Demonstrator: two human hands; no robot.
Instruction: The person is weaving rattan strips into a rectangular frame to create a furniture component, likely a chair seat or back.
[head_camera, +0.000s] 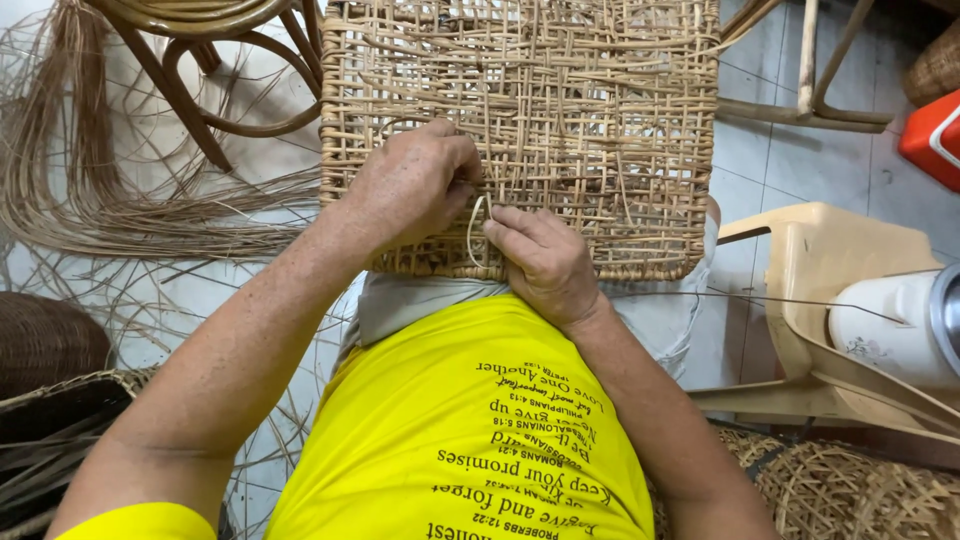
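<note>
A woven cane panel (560, 110) rests on the person's lap. The left hand (415, 185) presses on the weave, its grip curled closed. The right hand (545, 260) pinches a pale strand (472, 228) looping up near the panel's front edge. Best to keep the strand taut and flat while threading.

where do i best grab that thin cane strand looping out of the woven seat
Pinch the cane strand on its free loop near the woven seat front edge, from the person's side, probably: it arcs clear between left hand and right hand.
</note>
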